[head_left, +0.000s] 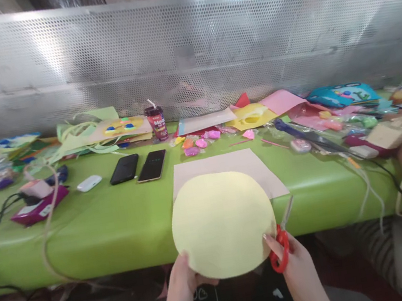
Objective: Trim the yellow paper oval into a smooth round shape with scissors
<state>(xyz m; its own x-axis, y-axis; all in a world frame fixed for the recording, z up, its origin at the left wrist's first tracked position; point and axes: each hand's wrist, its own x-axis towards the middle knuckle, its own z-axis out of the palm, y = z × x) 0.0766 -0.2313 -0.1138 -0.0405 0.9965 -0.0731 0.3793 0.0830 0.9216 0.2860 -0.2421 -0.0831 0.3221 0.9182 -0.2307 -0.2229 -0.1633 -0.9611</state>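
At the tabletop's [140, 244] near edge, the yellow oval [224, 224] is held by both lower sides, probably so it lies flat, its outline in full view. The left hand [186, 273] pinches it, thumb on top; the right hand [296, 261] pinches opposite, also carrying the scissors [287, 245], perhaps for readiness, blades pointing away. Both forearms reach up from below that edge, angled inward.
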